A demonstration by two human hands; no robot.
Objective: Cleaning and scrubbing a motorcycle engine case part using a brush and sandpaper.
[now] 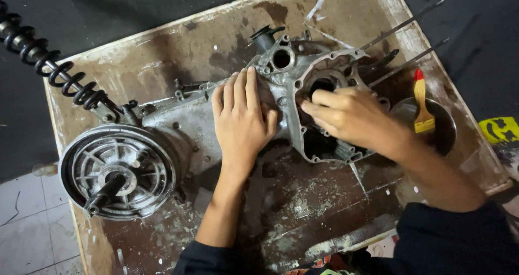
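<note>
A grey metal engine casing (189, 129) lies across a stained wooden board (303, 210). The left hand (241, 121) rests flat on the casing's middle, fingers straight and close together, pressing down. The right hand (346, 115) sits over the round opening at the casing's right end, fingers bunched and pointing into it; whether they pinch anything cannot be told. A round drum (119, 172) and coil spring (48, 58) sit at the left end. A yellow brush (423, 104) stands in a bowl (446, 129) on the right.
</note>
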